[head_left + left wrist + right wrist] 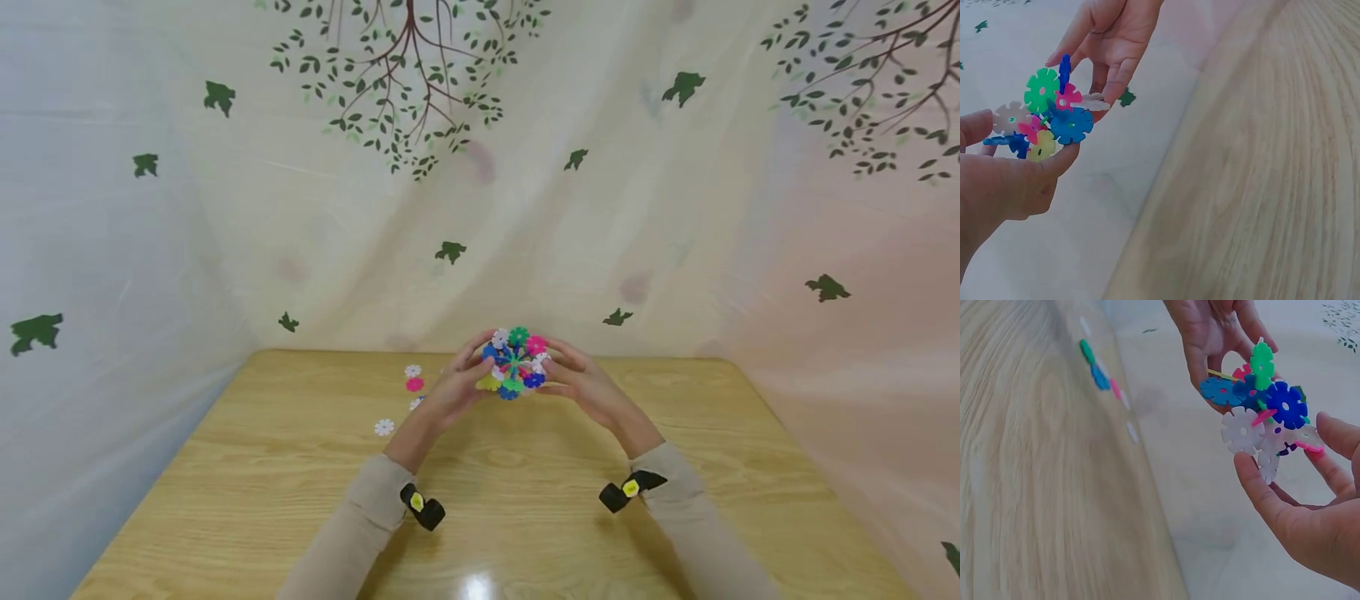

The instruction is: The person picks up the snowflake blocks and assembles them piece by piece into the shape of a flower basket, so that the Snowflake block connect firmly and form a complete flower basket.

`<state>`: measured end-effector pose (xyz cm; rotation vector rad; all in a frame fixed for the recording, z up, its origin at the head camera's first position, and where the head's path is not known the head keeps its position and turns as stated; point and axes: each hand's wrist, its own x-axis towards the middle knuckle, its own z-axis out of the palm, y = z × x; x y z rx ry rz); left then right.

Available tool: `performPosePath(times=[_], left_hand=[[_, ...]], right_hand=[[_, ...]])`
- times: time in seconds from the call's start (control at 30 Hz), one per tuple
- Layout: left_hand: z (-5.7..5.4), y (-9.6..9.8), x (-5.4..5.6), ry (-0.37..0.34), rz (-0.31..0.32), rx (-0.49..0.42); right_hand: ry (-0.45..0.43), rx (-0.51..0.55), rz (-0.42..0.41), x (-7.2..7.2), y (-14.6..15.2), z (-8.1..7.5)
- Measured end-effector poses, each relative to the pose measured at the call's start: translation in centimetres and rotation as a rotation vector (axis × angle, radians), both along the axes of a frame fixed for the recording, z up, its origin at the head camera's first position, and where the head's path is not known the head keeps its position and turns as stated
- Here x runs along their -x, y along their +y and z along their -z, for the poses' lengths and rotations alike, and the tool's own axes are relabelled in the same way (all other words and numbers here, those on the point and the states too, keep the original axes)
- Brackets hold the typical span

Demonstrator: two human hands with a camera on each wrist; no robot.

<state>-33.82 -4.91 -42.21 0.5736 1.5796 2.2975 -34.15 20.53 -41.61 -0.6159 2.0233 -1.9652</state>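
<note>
Both hands hold up a ball-like cluster of interlocking plastic snowflake discs (514, 363) above the far part of the table. Green, blue, white, pink and yellow notched discs slot into one another in it. My left hand (452, 390) grips its left side, thumb and fingers at the outer discs. From the right, my right hand (588, 387) pinches the outer discs between thumb and fingers. In the left wrist view a yellow disc (1041, 147) sits close to the left fingers. White discs (1242, 430) lie against the right fingers in the right wrist view.
Loose discs lie on the wooden table (300, 483) left of the hands, among them a pink disc (415, 384) and a white disc (384, 427). A printed curtain (525, 208) hangs behind the table's back edge. Each wrist wears a black camera strap.
</note>
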Motion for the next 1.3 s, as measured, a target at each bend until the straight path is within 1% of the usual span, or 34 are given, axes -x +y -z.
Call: performPosePath(times=[0.07, 0.23, 0.33, 0.43, 0.57, 0.73, 1.0, 1.17, 1.3], left_hand=[[0.5, 0.7, 0.2, 0.002, 0.003, 0.026], [1.8, 2.5, 0.7, -0.019, 0.007, 0.061], [2.4, 3.5, 0.8, -0.028, 0.018, 0.081], [2.8, 4.2, 1.0, -0.047, 0.021, 0.098], [3.4, 4.8, 1.5, -0.078, 0.013, 0.149], [4.3, 5.6, 1.9, -0.081, 0.007, 0.213], [4.7, 6.6, 2.0, -0.09, -0.032, 0.316], [4.8, 6.8, 2.2, -0.049, -0.079, 0.44], [4.9, 6.8, 2.4, -0.023, -0.09, 0.515]], right_hand=[[0.01, -0.021, 0.008, 0.1, 0.8, 0.3], [0.029, -0.071, 0.027, 0.2, 2.7, 1.4], [0.02, -0.099, 0.039, 0.4, 3.4, 2.1], [0.013, -0.113, 0.04, 0.5, 3.9, 2.6], [0.009, -0.128, 0.041, 0.8, 4.4, 3.3], [0.0, -0.171, 0.064, 1.0, 4.9, 4.0], [0.035, -0.269, 0.089, 1.3, 5.5, 5.1], [0.039, -0.267, 0.091, 1.3, 5.7, 5.1], [0.079, -0.327, 0.113, 1.4, 5.8, 4.9]])
